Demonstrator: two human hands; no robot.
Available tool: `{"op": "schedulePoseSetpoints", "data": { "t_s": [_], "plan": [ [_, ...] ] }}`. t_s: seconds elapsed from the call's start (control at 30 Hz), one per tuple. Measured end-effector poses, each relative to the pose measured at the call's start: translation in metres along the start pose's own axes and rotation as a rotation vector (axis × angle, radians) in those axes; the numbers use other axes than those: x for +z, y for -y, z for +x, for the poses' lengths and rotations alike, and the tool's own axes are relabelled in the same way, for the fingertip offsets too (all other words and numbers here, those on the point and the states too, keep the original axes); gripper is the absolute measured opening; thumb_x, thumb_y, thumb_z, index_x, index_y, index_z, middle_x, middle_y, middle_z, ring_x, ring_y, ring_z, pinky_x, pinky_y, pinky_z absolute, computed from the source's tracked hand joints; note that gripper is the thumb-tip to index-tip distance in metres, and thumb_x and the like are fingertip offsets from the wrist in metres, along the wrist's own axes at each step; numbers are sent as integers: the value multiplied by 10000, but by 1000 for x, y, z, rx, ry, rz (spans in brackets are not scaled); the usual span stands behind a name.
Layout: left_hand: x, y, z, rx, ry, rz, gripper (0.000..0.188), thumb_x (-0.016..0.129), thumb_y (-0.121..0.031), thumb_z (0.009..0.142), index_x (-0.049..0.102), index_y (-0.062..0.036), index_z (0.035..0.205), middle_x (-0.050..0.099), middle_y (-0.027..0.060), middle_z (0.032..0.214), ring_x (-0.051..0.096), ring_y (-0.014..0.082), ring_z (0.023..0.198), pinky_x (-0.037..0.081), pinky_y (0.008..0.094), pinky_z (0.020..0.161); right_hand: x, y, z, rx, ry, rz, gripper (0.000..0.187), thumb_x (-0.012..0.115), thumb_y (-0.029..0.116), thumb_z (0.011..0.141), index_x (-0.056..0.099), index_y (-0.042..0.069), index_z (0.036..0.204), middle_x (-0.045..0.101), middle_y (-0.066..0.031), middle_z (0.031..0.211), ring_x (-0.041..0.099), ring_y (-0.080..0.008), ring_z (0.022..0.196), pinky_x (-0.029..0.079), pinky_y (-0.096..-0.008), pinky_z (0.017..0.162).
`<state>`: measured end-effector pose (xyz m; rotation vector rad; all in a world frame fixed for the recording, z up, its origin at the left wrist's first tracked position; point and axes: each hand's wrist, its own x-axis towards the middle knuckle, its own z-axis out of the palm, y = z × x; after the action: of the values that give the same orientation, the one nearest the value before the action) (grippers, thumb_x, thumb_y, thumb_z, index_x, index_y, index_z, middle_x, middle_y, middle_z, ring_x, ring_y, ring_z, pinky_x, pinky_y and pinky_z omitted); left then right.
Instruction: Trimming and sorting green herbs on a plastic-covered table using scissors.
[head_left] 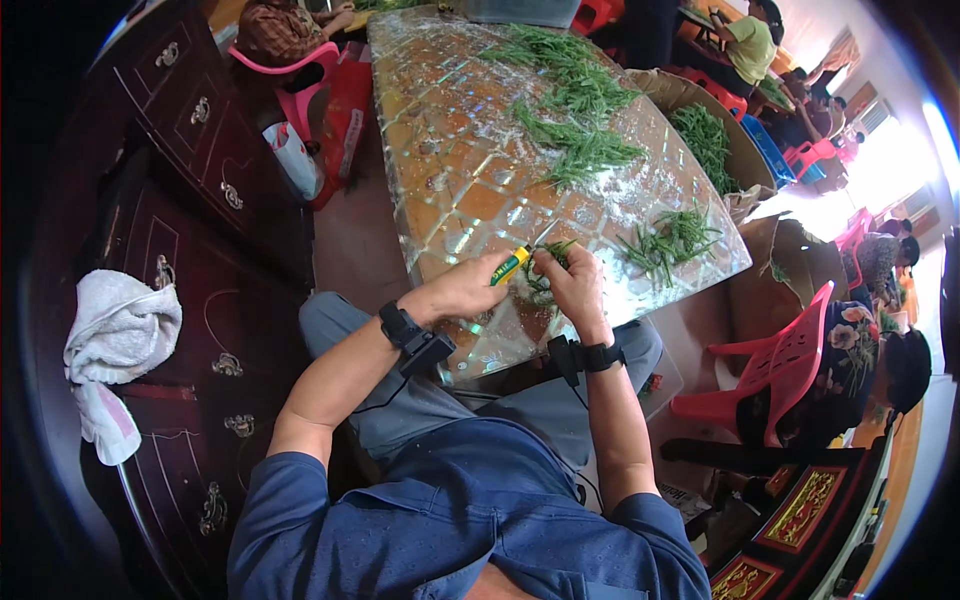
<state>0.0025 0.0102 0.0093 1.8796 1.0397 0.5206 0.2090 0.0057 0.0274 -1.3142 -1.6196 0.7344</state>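
My left hand (458, 287) is closed round a slim yellow-and-green handled tool (511, 266); a thin pale tip seems to point away from me, too small to tell its kind. Close beside it, my right hand (578, 288) pinches a small dark green sprig (552, 258), part of which hangs below the fingers. Both hands are over the near edge of the table (440, 205), which has a clear, patterned cover. A loose pile of thin green sprigs (668, 243) lies to the right of my right hand. Farther off spreads a larger heap of green sprigs (585, 150).
White flecks are scattered on the tabletop. A cardboard box (650, 85) of green sprigs stands at the far right. Dark drawers (190, 250) line the left, with a white towel (120, 325). A pink chair (775, 365) is at right; other people sit farther off.
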Motion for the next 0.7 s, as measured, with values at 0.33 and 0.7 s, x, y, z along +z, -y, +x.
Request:
{"op": "schedulePoseSetpoints", "data": {
  "t_s": [0.33, 0.7],
  "plan": [
    [-5, -25, -11, 8, -22, 238, 391, 565, -108, 874, 480, 22, 1233, 634, 293, 1051, 621, 452, 1027, 487, 493, 880, -2, -7, 1, 59, 98, -1, 191, 682, 181, 858, 704, 7, 782, 680, -69, 654, 640, -137, 611, 491, -306, 587],
    [0, -12, -10, 28, -11, 147, 399, 597, -154, 891, 499, 17, 1238, 648, 270, 1037, 640, 413, 992, 498, 466, 867, -2, -3, -9, 103, 100, -16, 206, 690, 204, 843, 709, 14, 765, 683, -85, 654, 649, -157, 603, 497, -322, 584]
  ]
}}
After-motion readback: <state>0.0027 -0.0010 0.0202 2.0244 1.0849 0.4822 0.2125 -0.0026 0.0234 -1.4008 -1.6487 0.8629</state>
